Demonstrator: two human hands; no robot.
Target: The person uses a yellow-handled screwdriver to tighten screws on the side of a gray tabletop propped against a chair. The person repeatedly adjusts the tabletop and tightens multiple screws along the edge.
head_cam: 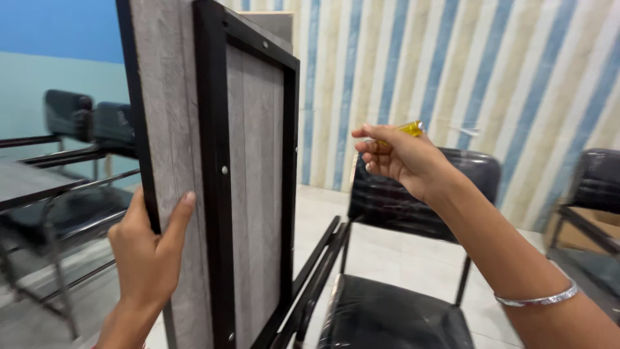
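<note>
A person's left hand [147,255] reaches up from the lower left, forearm near vertical, and grips the edge of a grey wood-grain tabletop [169,129] stood on its side; the fingers wrap behind the panel while the thumb lies flat along its front face. The panel rises upright through the left half of the view, its black metal frame [213,174] facing right, with screw heads visible along the bars. The right arm stretches in from the lower right, a silver bangle [539,298] on the wrist, and the right hand [400,158] is raised level with the frame's upper half, well apart from it. Its fingers are curled and pressed together around a yellow-handled screwdriver [411,129], whose clear tip end blurs to the right. One black padded chair [413,258] stands directly behind the hands, another at the right edge, and two more at the far left.
</note>
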